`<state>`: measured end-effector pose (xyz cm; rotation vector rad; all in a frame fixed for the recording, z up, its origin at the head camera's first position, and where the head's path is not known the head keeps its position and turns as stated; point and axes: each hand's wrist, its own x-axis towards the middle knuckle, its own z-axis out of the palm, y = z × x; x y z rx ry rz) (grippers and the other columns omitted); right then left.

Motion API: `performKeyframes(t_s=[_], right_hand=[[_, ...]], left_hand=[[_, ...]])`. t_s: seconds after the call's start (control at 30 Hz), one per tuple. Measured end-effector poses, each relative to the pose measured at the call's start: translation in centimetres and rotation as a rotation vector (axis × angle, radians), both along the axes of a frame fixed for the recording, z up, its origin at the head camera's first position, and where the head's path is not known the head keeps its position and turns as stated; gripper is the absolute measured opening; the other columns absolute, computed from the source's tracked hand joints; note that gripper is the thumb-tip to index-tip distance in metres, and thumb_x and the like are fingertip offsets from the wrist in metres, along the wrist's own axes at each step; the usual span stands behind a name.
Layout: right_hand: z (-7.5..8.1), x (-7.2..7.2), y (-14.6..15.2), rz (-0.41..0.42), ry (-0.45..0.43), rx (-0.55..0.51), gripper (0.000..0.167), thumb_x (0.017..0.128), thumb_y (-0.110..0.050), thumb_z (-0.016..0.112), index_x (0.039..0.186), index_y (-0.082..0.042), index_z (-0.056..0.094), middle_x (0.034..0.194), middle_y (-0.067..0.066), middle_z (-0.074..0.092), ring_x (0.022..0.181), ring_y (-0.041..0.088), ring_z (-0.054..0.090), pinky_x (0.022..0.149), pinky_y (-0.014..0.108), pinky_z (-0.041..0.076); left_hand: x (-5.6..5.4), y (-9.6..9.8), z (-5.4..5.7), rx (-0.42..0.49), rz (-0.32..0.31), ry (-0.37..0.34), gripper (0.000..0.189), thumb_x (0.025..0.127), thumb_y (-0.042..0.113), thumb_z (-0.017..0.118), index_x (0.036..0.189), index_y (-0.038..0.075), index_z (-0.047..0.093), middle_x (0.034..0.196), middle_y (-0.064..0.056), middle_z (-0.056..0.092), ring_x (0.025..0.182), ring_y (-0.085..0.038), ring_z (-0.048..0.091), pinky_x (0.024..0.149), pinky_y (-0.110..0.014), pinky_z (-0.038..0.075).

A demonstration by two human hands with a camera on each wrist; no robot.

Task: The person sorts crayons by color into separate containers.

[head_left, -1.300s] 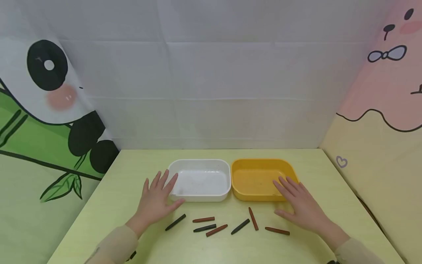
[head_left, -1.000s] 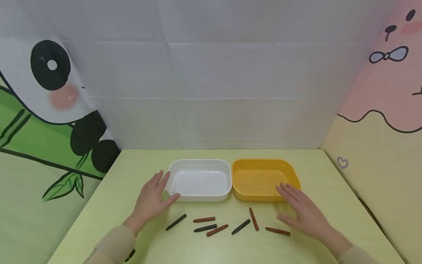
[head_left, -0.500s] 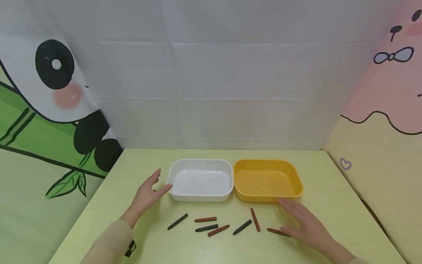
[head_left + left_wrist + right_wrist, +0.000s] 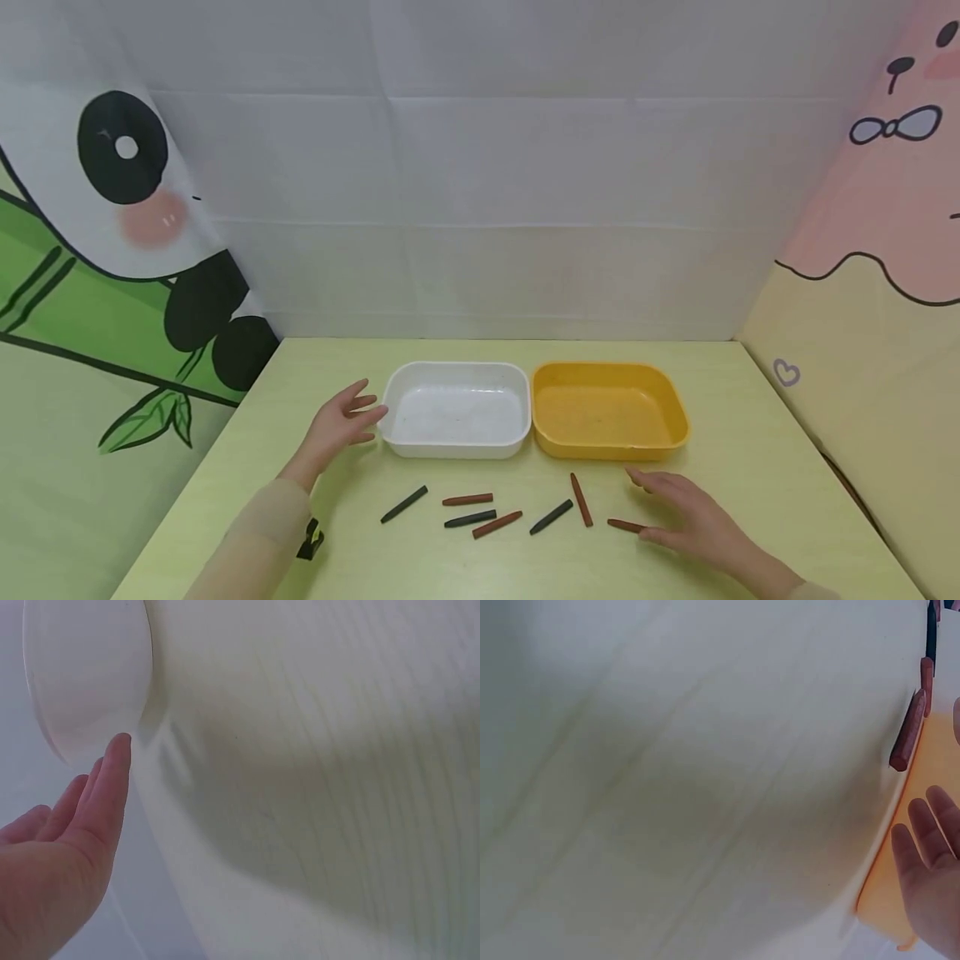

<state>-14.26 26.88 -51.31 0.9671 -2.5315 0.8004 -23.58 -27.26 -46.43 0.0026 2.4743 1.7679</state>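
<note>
My left hand point(image 4: 333, 429) is beside the left end of a white tray point(image 4: 457, 452), fingers loosely spread and holding nothing. In the head view its thumb overlaps the tray's rim; I cannot tell whether they touch. My right hand point(image 4: 693, 521) hovers in front of a yellow tray point(image 4: 611, 452), fingers relaxed and holding nothing. Its thumb partly covers a reddish-brown crayon point(image 4: 624, 526), which shows whole as a crayon point(image 4: 908, 733) in the right wrist view. Left of it lie a reddish-brown crayon point(image 4: 581, 500) and a dark crayon point(image 4: 551, 517).
Further left are two reddish-brown crayons, the upper crayon point(image 4: 467, 499) and the lower crayon point(image 4: 497, 524), with a dark crayon point(image 4: 470, 518) between. Another dark crayon point(image 4: 404, 504) lies near the left sleeve. Both trays stand side by side on the pale yellow table point(image 4: 480, 575).
My left hand has drawn left off the white tray and turned on its side. My right hand has come back from over the yellow tray, down to the rightmost crayon. The crayons have stayed put.
</note>
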Motion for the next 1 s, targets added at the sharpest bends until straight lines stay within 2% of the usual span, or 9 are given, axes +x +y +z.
performKeyframes(t_s=[0.2, 0.4, 0.53, 0.73, 1.0], right_hand=[[-0.5, -0.6, 0.2, 0.071, -0.029, 0.010, 0.077, 0.069, -0.025, 0.090, 0.138, -0.009, 0.059, 0.115, -0.001, 0.067, 0.096, 0.012, 0.059, 0.088, 0.019, 0.048], [-1.0, -0.7, 0.6, 0.076, -0.082, 0.065, 0.066, 0.076, -0.036, 0.085, 0.135, -0.015, 0.063, 0.112, -0.006, 0.063, 0.097, 0.010, 0.056, 0.082, 0.030, 0.052], [-1.2, -0.9, 0.7, 0.093, -0.073, 0.068, 0.062, 0.077, -0.035, 0.085, 0.133, -0.016, 0.065, 0.111, -0.008, 0.062, 0.096, 0.009, 0.055, 0.081, 0.030, 0.051], [-1.3, -1.2, 0.5, 0.160, -0.084, 0.039, 0.057, 0.077, -0.028, 0.085, 0.129, -0.013, 0.068, 0.107, -0.006, 0.062, 0.093, 0.008, 0.054, 0.076, 0.029, 0.051], [-1.6, -1.3, 0.4, 0.214, -0.139, -0.002, 0.048, 0.080, -0.022, 0.083, 0.124, -0.011, 0.071, 0.105, -0.006, 0.060, 0.090, 0.007, 0.053, 0.072, 0.026, 0.049]], left_hand=[[-0.9, 0.0, -0.6, 0.035, -0.016, -0.012, 0.077, 0.095, 0.024, 0.070, 0.156, 0.003, 0.028, 0.145, -0.033, 0.042, 0.121, -0.046, 0.054, 0.080, -0.042, 0.060], [-1.3, 0.0, -0.9, 0.030, -0.042, -0.024, 0.069, 0.097, 0.022, 0.066, 0.154, 0.002, 0.032, 0.143, -0.034, 0.042, 0.120, -0.045, 0.055, 0.080, -0.044, 0.060], [-1.5, -0.3, -1.0, 0.046, -0.056, -0.032, 0.066, 0.098, 0.020, 0.065, 0.153, 0.003, 0.034, 0.143, -0.034, 0.043, 0.117, -0.042, 0.058, 0.081, -0.047, 0.059], [-1.8, -0.4, -1.2, 0.054, -0.089, -0.044, 0.062, 0.098, 0.020, 0.064, 0.152, 0.004, 0.037, 0.142, -0.033, 0.044, 0.114, -0.039, 0.060, 0.083, -0.052, 0.057], [-2.0, -0.5, -1.7, 0.055, -0.111, -0.058, 0.060, 0.099, 0.017, 0.063, 0.152, 0.003, 0.038, 0.139, -0.033, 0.045, 0.115, -0.041, 0.058, 0.081, -0.048, 0.059]])
